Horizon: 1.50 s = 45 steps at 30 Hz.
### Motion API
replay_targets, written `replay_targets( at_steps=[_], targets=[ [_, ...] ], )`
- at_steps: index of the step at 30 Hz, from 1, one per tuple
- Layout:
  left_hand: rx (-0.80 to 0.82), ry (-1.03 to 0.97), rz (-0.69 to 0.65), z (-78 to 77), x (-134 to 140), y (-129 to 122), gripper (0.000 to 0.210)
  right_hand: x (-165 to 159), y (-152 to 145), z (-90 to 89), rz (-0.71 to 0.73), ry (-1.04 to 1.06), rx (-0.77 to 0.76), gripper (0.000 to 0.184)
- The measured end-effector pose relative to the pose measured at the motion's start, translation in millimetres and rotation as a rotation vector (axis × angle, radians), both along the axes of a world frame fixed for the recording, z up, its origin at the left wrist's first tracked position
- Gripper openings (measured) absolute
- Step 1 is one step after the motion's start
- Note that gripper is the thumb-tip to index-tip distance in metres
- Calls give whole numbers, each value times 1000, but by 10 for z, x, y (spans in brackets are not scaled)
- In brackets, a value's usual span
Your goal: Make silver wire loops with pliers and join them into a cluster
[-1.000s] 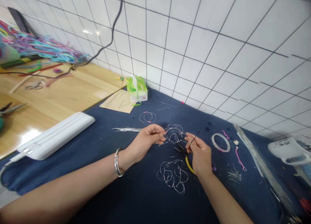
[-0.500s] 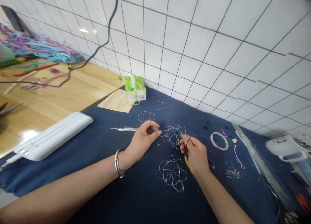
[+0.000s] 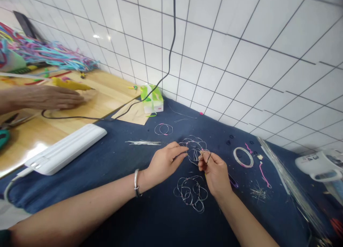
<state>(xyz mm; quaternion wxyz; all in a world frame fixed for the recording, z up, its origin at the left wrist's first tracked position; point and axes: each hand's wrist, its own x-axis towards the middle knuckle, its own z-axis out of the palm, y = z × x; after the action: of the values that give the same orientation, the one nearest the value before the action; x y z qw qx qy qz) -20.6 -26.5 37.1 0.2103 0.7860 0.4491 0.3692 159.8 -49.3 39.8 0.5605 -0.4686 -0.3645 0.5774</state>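
Note:
A flower-like wire wreath point(image 3: 197, 139) of looped silver wire with small pink bits is held up over the dark blue cloth. My right hand point(image 3: 216, 172) pinches its right side between thumb and fingers, and a thin black band circles one finger. At the wreath's left edge is my left hand point(image 3: 167, 163), thumb and forefinger slightly apart; no wire clearly shows between them. A second looped wire wreath point(image 3: 190, 194) lies on the cloth below. Behind my left hand rest a bundle of straight wires point(image 3: 143, 143) and two overlapping wire rings point(image 3: 163, 129).
Another person's hand point(image 3: 53, 97) lies on the wooden table at left, beside a yellow glue gun point(image 3: 71, 84) with a black cord. Nearby are a white power strip point(image 3: 66, 148) and tissue pack point(image 3: 152, 100). At right are a wire coil point(image 3: 243, 157), long wires point(image 3: 292, 182) and a mug point(image 3: 318, 164).
My left hand has moved right to the wreath, and its fingertips have parted. Another person's hand and the yellow glue gun have come into view at left; the black cord has swung right.

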Motion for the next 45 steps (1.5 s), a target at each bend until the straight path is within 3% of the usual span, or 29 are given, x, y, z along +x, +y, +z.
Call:
replay_targets(
  at_steps=[7, 16, 25, 32, 39, 45],
  targets=[
    [-126, 192, 8, 30, 27, -49, 32, -55, -29, -35, 57, 16, -20, 16],
    [-306, 56, -47, -19, 36, -7, 24, -64, -20, -59, 96, 56, -31, 15],
    [-204, 67, 13, -15, 12, 28, 18, -61, -21, -72, 47, 17, -51, 18],
    [12, 140, -4, 67, -63, 22, 19, -18, 6, -105, 26, -77, -110, 24],
    [3, 200, 18, 107, -117, 89, 20, 80, 47, 29, 192, -245, -115, 27],
    [-35, 185, 49, 138, -124, 104, 19, 187, 102, 94, 134, -279, -84, 28]
  ],
)
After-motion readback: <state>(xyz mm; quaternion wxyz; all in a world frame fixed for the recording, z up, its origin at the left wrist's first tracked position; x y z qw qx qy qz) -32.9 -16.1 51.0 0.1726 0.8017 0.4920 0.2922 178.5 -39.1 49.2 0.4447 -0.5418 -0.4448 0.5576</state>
